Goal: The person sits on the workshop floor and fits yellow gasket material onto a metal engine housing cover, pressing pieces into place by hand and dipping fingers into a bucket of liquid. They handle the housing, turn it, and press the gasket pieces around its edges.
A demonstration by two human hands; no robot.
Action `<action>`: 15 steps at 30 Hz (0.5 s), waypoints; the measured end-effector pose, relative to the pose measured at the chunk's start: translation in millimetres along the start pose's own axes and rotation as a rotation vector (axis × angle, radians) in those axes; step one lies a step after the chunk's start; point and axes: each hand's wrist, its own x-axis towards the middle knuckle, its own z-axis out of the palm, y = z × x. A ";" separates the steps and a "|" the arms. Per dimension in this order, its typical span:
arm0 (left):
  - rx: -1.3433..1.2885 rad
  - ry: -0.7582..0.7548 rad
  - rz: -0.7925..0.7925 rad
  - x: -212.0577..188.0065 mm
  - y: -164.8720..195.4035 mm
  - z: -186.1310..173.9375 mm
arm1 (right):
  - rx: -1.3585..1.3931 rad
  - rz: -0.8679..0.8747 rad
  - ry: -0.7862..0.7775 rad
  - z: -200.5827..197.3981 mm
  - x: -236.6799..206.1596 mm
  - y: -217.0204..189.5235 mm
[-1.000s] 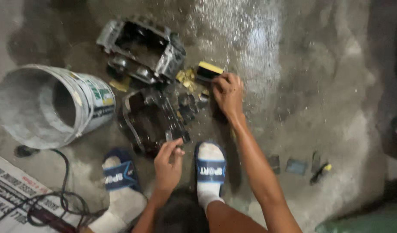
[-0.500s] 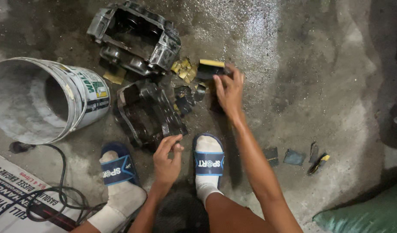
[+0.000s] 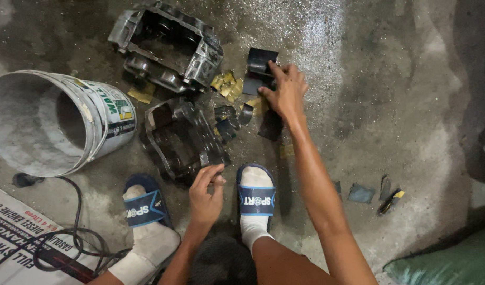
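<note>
right hand [image 3: 285,91]: dark brake pad [image 3: 260,68] pinched, lifted clear | left hand [image 3: 204,196]: curled, empty, beside dark caliper [image 3: 181,138]

Tipped white bucket [image 3: 52,122] with green-yellow label [image 3: 117,108] at left, flat white printed carton [image 3: 21,237] bottom-left

The wet concrete floor [image 3: 390,105] carries two metal brake calipers [image 3: 166,47], one behind the other. A white bucket [image 3: 52,121] lies on its side beside them. Yellow scraps [image 3: 229,84], dark flat pieces [image 3: 361,192] and a black cable [image 3: 81,237] also lie there.
</note>
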 end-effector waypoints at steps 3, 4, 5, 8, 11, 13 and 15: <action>0.001 -0.008 -0.031 0.2 1.1 -1.0 | 0.022 -0.023 0.031 3.9 5.7 5.6; 0.010 -0.011 -0.034 0.2 1.2 -1.4 | 0.042 -0.032 0.072 4.1 6.4 6.6; 0.002 -0.009 -0.023 0.0 1.2 -1.7 | 0.063 -0.042 0.114 3.2 6.0 7.0; -0.036 0.003 -0.015 -0.7 0.2 -1.5 | 0.173 -0.191 0.241 -3.8 -8.4 3.6; -0.174 -0.003 -0.080 -0.5 -2.1 0.9 | 0.356 -0.252 0.255 -13.8 -47.6 -6.4; -0.353 -0.024 -0.145 0.4 -4.0 3.1 | 0.381 -0.261 0.226 -17.1 -89.0 -17.0; -0.545 -0.048 -0.203 1.5 -6.2 5.2 | 0.373 -0.312 0.191 -16.3 -132.4 -30.5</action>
